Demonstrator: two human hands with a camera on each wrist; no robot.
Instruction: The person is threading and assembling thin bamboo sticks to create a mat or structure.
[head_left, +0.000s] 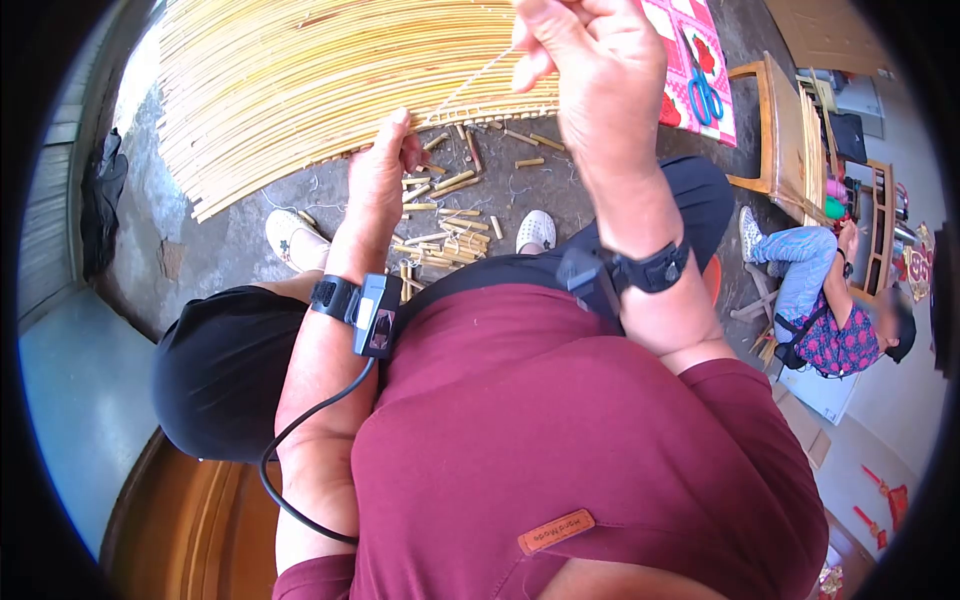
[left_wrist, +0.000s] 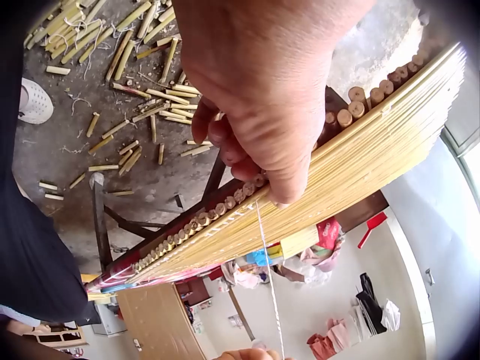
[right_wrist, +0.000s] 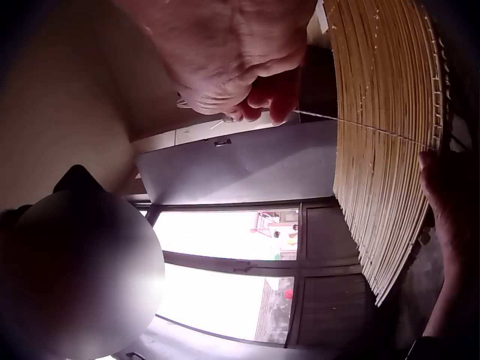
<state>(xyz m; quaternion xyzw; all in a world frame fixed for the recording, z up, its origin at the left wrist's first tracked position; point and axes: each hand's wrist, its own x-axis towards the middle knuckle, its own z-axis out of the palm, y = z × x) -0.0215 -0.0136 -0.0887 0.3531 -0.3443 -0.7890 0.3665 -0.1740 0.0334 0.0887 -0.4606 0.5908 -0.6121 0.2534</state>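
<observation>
A mat of thin yellow stalks [head_left: 330,70] bound side by side spreads in front of the person. The left hand [head_left: 378,170] grips its near edge, thumb [left_wrist: 289,184] on top and fingers curled underneath among the cut stalk ends. From the edge beside that thumb runs a white string [left_wrist: 268,277], stretched straight. Its other end is pinched in the fingers of the right hand [head_left: 610,75], raised above the mat's right part. In the right wrist view the right hand [right_wrist: 247,60] is curled, with the string [right_wrist: 360,125] leading from its fingertips to the mat's edge.
Short cut stalk pieces [head_left: 450,235] litter the floor below the edge. Blue-handled scissors [head_left: 704,97] lie on a red and pink patterned cloth [head_left: 725,125] at right. Beyond is a wooden chair [head_left: 765,130]; another person [head_left: 835,320] sits farther right.
</observation>
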